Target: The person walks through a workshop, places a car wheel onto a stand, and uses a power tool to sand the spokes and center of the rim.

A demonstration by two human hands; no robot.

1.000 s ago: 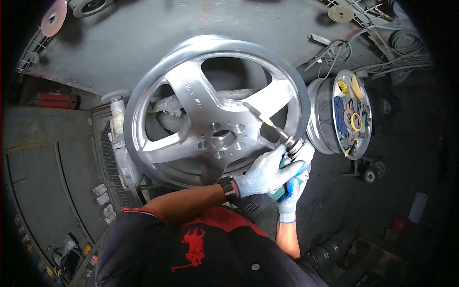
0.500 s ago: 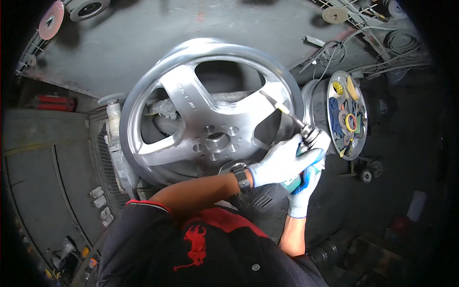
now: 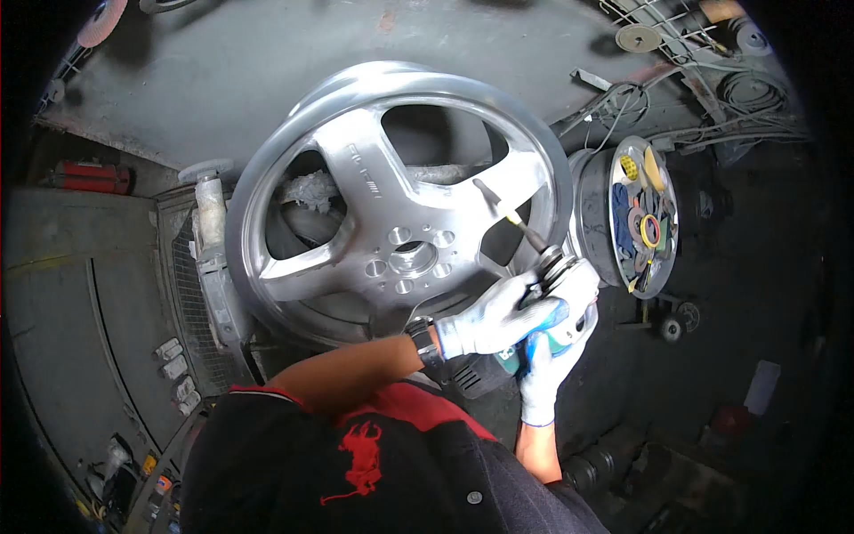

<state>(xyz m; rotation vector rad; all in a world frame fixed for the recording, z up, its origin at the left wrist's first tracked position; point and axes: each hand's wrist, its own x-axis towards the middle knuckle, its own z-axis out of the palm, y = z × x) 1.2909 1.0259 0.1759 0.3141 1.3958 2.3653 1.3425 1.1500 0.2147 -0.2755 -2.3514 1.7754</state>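
- At far left, a pale upright post (image 3: 211, 218) with a wrapped-looking sleeve stands beside the rim of the five-spoke alloy wheel (image 3: 396, 218). That wheel stands face-on in the middle of the view, in front of the person's torso.
- On the wheel's upper right spoke (image 3: 523, 176), what has just changed is the tip of the long thin bit (image 3: 514, 216): compared with half a second ago it lies nearer the hub. Both hands have shifted left and toward the torso with it. I judge this to be part of a stroke along the same spoke, so the work seems to remain on that face. Whether the tip touches the metal, I cannot tell.
- The left hand (image 3: 498, 320), gloved, with a wristwatch (image 3: 425, 343) behind the cuff, comes in across the wheel's lower edge. Its fingers are closed round the front of the green-and-black power tool (image 3: 507, 360), which looks like a die grinder, with the blue-coated thumb laid along the near side, just behind the metal collar (image 3: 556, 260).
- The right hand (image 3: 547, 378), also gloved, rises from below, wrapped round the tool's body close against the left hand. Some of its fingers are hidden; which hand owns the glove part beyond the collar is unclear.
- Further right, apart from the hands, a second wheel (image 3: 594, 218) holds a yellow-and-red tape roll (image 3: 658, 233), a dark blue cloth (image 3: 623, 222) and other small items.
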